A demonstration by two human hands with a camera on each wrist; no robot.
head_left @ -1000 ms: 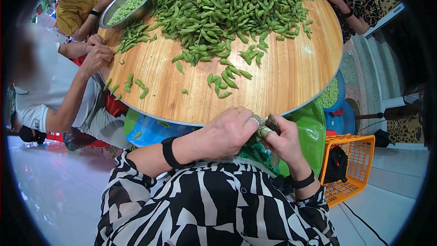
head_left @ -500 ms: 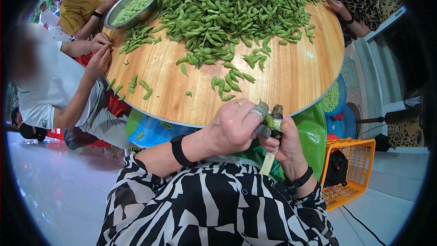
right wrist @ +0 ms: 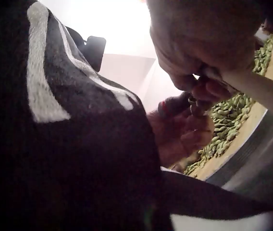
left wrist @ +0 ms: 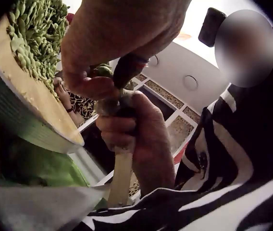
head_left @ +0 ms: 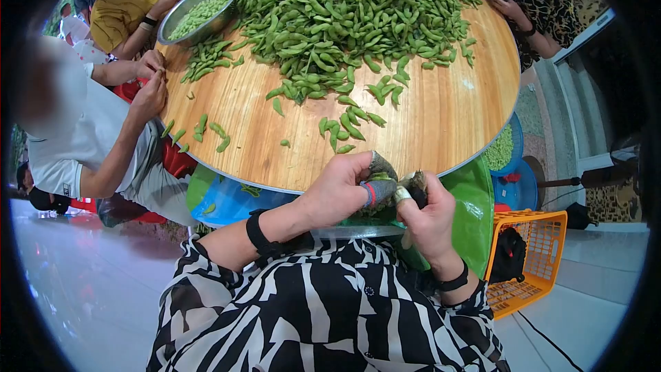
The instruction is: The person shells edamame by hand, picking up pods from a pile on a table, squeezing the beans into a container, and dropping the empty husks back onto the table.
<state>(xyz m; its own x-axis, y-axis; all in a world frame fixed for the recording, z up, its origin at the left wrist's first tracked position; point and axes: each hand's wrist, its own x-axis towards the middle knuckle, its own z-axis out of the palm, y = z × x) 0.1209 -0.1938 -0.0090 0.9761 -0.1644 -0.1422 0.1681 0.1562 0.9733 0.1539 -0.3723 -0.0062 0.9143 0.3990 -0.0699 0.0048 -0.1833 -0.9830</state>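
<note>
Both hands meet just past the table's near edge, in front of the wearer's chest. My left hand [head_left: 337, 189] has dark grey covers on thumb and index finger. Its fingertips pinch a green edamame pod [left wrist: 100, 71], mostly hidden by the fingers. Close beside it, my right hand [head_left: 430, 217] is curled, with pale and dark wrappings on its thumb and finger. A pale flat strip [left wrist: 122, 178] runs through the right fist and sticks out below it; its upper end is hidden. The two hands' fingertips come together in the left wrist view.
A large heap of edamame pods [head_left: 358, 21] covers the back of the round wooden table [head_left: 255, 138], with a few loose pods [head_left: 351, 120] nearer. A metal bowl [head_left: 231, 27] of shelled beans stands back left. An orange crate [head_left: 544, 262] is at right. Other people sit around the table.
The left hand has rolled over and drawn slightly away from the right, so its covered thumb and index finger now show. The right hand has turned, hiding most of the pale strip.
</note>
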